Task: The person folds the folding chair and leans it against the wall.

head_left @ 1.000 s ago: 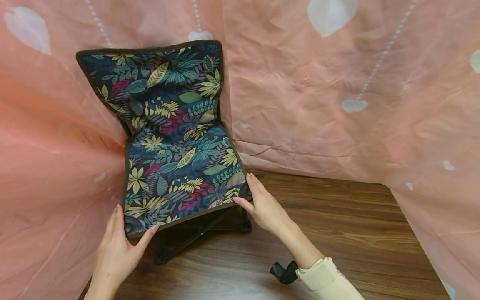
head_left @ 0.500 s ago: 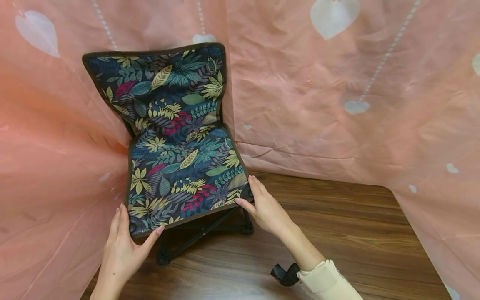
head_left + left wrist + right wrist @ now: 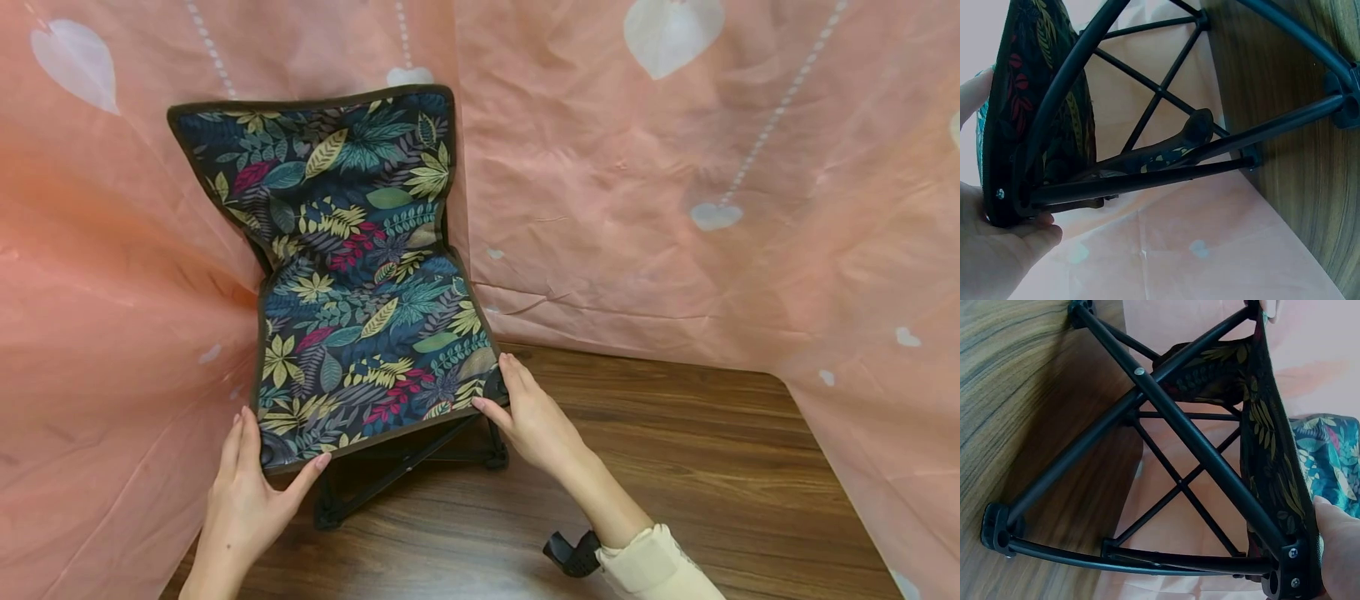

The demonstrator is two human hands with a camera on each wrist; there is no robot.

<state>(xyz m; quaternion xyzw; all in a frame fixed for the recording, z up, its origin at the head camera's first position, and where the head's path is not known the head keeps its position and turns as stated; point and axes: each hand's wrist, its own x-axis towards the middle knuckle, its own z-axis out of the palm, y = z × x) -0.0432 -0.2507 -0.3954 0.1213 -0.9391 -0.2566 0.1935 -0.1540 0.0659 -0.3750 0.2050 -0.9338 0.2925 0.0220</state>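
Observation:
A folding chair (image 3: pixel 360 333) with dark leaf-patterned fabric and a black tube frame stands unfolded in the head view. My left hand (image 3: pixel 243 500) holds the seat's front left corner, its thumb along the front edge and fingers along the side. At the front right corner, my right hand (image 3: pixel 540 425) grips the seat in the same way. Crossed black legs (image 3: pixel 1141 394) show under the fabric in the right wrist view. In the left wrist view, fingertips of the left hand (image 3: pixel 997 250) curl beneath the corner. The backrest (image 3: pixel 315 175) sags in the middle.
Pink cloth with white hearts (image 3: pixel 585 208) hangs behind and to both sides of the chair. Brown wood-grain surface (image 3: pixel 697 467) lies under the legs and extends to the right. A black wrist mount (image 3: pixel 573 554) sits by the cream right sleeve (image 3: pixel 645 562).
The whole head view has shifted slightly, so chair, hands and cloth all appear a little further right and lower. Both hands stay on the same corners of the folding chair.

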